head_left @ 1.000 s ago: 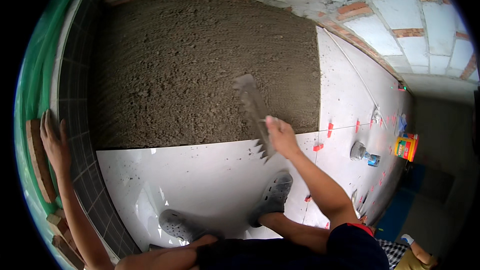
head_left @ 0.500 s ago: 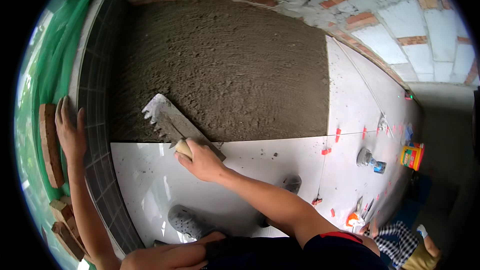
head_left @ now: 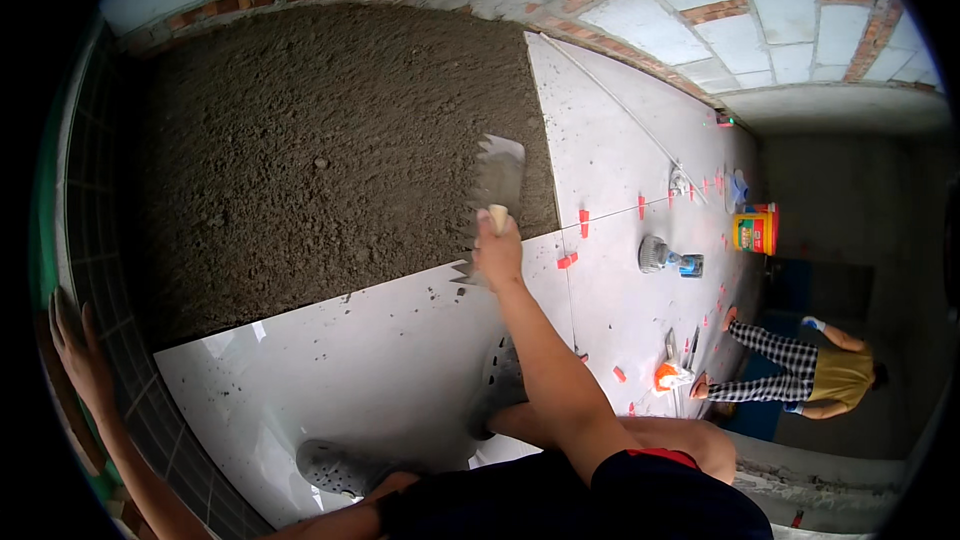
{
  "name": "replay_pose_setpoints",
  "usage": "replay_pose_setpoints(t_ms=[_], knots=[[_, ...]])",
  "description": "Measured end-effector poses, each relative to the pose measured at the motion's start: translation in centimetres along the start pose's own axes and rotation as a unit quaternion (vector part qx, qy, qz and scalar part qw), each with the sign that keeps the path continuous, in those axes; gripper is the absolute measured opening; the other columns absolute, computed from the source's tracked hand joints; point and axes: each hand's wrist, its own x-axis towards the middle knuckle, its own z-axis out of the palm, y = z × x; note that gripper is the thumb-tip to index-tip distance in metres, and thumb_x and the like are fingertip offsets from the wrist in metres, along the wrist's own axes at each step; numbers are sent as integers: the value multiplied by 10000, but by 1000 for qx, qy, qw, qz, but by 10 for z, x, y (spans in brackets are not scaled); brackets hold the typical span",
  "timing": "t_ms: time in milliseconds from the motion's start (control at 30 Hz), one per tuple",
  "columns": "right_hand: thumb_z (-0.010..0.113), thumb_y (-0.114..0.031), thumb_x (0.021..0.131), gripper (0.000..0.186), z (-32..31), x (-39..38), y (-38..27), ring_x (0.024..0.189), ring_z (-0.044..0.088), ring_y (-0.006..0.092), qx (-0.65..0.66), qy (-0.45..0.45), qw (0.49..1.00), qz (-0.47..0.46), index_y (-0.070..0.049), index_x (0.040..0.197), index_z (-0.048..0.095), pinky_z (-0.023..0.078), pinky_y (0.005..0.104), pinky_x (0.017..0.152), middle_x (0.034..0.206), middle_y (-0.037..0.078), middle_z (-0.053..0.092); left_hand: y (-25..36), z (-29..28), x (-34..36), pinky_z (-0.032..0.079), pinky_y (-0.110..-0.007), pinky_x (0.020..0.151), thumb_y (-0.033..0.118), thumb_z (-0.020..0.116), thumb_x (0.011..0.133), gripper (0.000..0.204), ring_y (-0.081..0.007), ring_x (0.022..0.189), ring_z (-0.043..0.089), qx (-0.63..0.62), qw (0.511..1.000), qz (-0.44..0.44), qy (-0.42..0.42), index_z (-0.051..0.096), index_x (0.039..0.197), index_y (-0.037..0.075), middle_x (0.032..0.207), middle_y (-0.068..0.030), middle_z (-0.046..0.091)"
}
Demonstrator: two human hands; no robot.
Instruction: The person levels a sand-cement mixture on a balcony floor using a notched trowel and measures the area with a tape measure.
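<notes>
My right hand (head_left: 498,258) is wrapped around the pale handle of a notched trowel (head_left: 503,172). The trowel's toothed blade lies over the right part of a dark, grainy mortar bed (head_left: 310,150), close to the edge of the laid tiles. Its lower end reaches over the large white floor tile (head_left: 360,370) at the near side, where dark crumbs are scattered. On the far left, my left hand (head_left: 82,358) rests with fingers apart on the ledge topping the dark-tiled low wall (head_left: 115,280).
More white tiles (head_left: 600,140) run along the right, with red wedges (head_left: 584,224), a long thin rod (head_left: 625,110), a grey-and-blue tool (head_left: 655,255) and a yellow-red bucket (head_left: 755,230). Another person (head_left: 800,365) stands farther right. A brick-and-block wall (head_left: 670,30) borders the back.
The trowel in my right hand has moved right across the mortar and turned more upright. My view has shifted right, and the other person now shows in full. My left hand stays on the ledge.
</notes>
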Motion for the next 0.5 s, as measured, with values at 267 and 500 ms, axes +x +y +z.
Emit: replay_pose_setpoints(t_ms=[267, 500], knots=[[562, -359, 947, 259, -55, 13, 24, 470, 447, 137, 123, 87, 983, 103, -123, 989, 462, 381, 312, 386, 671, 22, 463, -14, 13, -8, 415, -474, 1064, 360, 414, 1018, 484, -314, 1344, 372, 85, 996, 37, -12, 347, 1464, 186, 1467, -129, 360], [575, -335, 934, 258, -67, 9, 39, 486, 476, 157, 208, 131, 962, 121, -119, 1033, 476, 393, 322, 403, 670, 37, 478, 6, 1, -4, 409, -466, 1072, 337, 421, 1018, 472, -309, 1341, 376, -18, 1000, -10, -11, 362, 1457, 173, 1459, -122, 377]])
